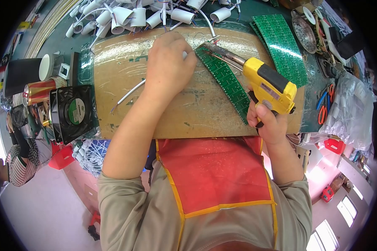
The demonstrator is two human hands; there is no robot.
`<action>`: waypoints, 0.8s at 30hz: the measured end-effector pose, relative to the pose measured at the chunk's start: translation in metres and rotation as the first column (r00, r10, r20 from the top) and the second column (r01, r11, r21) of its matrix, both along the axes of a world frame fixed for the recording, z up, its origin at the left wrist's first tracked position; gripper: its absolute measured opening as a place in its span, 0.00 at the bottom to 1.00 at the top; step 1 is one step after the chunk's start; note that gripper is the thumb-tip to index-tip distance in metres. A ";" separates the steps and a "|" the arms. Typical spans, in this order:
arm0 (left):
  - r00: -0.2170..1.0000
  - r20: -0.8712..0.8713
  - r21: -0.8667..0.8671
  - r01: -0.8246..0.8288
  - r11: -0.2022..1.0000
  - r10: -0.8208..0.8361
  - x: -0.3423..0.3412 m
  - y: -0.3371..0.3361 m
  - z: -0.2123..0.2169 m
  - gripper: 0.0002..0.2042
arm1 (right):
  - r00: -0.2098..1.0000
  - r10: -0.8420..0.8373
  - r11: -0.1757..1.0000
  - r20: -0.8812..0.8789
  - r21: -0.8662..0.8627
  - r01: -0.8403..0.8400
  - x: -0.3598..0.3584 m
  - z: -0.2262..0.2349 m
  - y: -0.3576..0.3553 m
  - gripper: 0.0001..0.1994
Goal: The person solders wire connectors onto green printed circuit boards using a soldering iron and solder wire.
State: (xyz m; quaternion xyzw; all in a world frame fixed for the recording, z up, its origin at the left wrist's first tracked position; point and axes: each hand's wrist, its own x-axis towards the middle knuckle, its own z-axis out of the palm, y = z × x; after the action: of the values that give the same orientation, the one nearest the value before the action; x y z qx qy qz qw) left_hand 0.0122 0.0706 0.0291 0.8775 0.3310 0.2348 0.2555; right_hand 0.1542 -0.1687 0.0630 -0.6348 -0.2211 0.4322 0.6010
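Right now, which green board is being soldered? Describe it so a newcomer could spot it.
Find the brown board covering the bench. On it a narrow green strip runs diagonally between the left hand and the yellow soldering gun in the right hand. The other green panels are wider, stacked off to the right, untouched.

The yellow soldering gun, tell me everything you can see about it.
The soldering gun is pistol-shaped, with a yellow plastic-looking body, a black panel on top and a dark metal barrel. The right hand grips its handle. It lies tilted, barrel pointing up and left, and its tip meets the upper end of the long green circuit board strip on the brown work board, close to the left hand. A thin wire runs alongside the barrel.
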 end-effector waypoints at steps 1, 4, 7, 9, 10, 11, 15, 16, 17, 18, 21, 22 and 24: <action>1.000 0.000 0.006 0.001 1.000 -0.001 0.000 0.000 0.000 0.07 | 0.999 0.011 1.000 -0.033 0.015 -0.010 0.001 0.001 -0.001 0.36; 1.000 0.005 0.008 0.004 1.000 -0.004 0.000 0.000 0.000 0.07 | 0.993 0.040 0.997 -0.114 0.066 -0.033 0.004 0.002 -0.004 0.40; 1.000 0.012 0.017 0.008 1.000 -0.009 0.000 0.000 0.000 0.07 | 0.988 0.058 0.994 -0.140 0.102 -0.044 0.001 -0.003 -0.006 0.43; 1.000 0.014 0.017 0.013 1.000 -0.013 0.000 0.000 0.000 0.07 | 0.992 0.089 0.991 -0.091 0.105 -0.080 0.001 -0.005 -0.007 0.45; 1.000 0.015 0.021 0.016 1.000 -0.017 0.000 0.000 0.000 0.07 | 0.992 0.088 0.994 -0.088 0.072 -0.082 0.002 -0.004 -0.009 0.45; 1.000 0.013 0.024 0.016 1.000 -0.016 0.000 0.000 0.000 0.07 | 0.993 0.087 0.996 -0.085 0.040 -0.084 0.003 -0.003 -0.012 0.45; 1.000 0.008 0.027 0.011 1.000 -0.012 0.000 -0.001 0.000 0.06 | 0.988 0.089 0.996 -0.129 -0.010 -0.091 0.004 -0.002 -0.017 0.44; 1.000 0.007 0.025 0.010 1.000 -0.010 0.000 -0.001 0.000 0.06 | 0.992 0.080 0.997 -0.095 -0.013 -0.081 0.002 -0.003 -0.017 0.43; 1.000 0.013 0.032 0.012 0.999 -0.013 0.000 -0.002 -0.001 0.06 | 0.996 0.071 0.997 -0.062 -0.015 -0.072 -0.001 -0.005 -0.017 0.42; 1.000 0.018 0.040 0.015 0.999 -0.015 0.000 -0.001 -0.001 0.06 | 0.998 0.061 0.998 -0.025 -0.005 -0.061 -0.002 -0.006 -0.017 0.42; 0.999 0.024 0.058 0.020 0.998 -0.021 0.000 -0.001 -0.002 0.06 | 0.998 0.064 0.998 -0.029 0.002 -0.064 -0.004 -0.010 -0.018 0.40; 0.999 0.024 0.063 0.021 0.998 -0.023 0.000 -0.001 -0.002 0.06 | 0.998 0.063 0.998 -0.029 0.005 -0.063 -0.004 -0.010 -0.018 0.39; 1.000 0.025 0.061 0.017 0.998 -0.018 0.000 -0.002 -0.003 0.05 | 0.997 0.065 0.998 -0.049 0.013 -0.065 -0.002 -0.010 -0.019 0.35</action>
State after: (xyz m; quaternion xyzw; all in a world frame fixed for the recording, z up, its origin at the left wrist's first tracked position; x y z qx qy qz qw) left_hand 0.0120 0.0688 0.0261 0.8847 0.3126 0.2539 0.2348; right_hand 0.1520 -0.1879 0.0526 -0.6131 -0.2292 0.4657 0.5955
